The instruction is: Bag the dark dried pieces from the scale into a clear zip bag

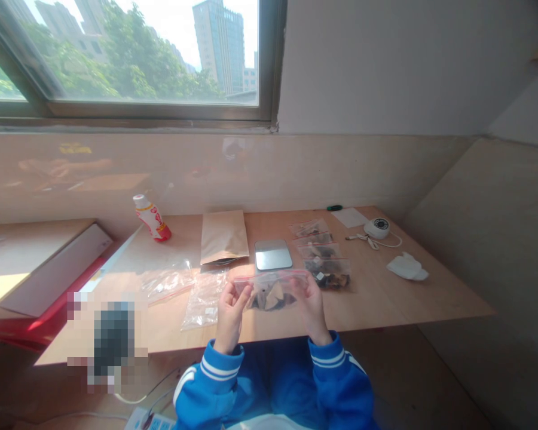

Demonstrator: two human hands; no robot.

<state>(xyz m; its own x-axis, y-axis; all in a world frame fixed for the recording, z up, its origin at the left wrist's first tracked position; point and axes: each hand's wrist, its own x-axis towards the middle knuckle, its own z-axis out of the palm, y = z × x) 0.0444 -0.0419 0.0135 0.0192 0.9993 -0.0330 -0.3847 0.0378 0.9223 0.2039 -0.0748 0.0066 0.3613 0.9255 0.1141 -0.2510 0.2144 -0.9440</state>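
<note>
Both my hands hold up a clear zip bag [271, 290] with a red seal strip and brown dried pieces inside, just above the desk's front edge. My left hand [231, 310] pinches the bag's left end at the seal. My right hand [311, 301] grips the right end. Blue sleeves with white stripes cover both wrists. Behind the bag lies a small silver scale [273, 255].
Several filled zip bags [321, 254] lie in a column right of the scale. Empty clear bags [183, 286] lie to the left, a brown paper pouch [223, 236] and a red-white bottle [151, 218] behind. A white round device with cable [378, 228] and crumpled white cloth [406, 266] sit at right.
</note>
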